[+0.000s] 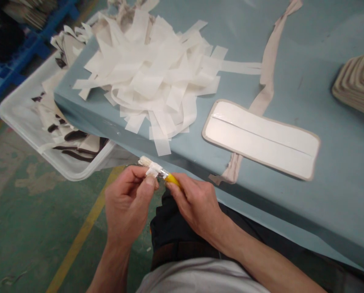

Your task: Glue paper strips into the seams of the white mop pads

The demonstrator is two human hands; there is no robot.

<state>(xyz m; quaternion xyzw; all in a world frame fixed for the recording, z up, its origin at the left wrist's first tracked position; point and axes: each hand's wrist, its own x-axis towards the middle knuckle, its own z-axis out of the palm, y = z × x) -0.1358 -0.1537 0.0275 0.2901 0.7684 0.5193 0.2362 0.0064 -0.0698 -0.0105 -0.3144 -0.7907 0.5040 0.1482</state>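
Note:
Below the table's front edge, my two hands meet over a small brush (157, 170) with pale bristles, a metal band and a yellow handle. My right hand (194, 203) is closed round the yellow handle. My left hand (128, 199) pinches a bit of white tape stuck at the bristle end. A flat grey-edged pad (261, 138) with white strips on its face lies on the blue table (337, 171) just beyond my hands, a beige band (269, 65) running under it.
A heap of white paper strips (151, 77) covers the table's left part. A white plastic tub (26, 130) with dark and white scraps stands left, over the floor. Stacked beige pads (359, 81) sit at the right edge. Blue crates stand at far left.

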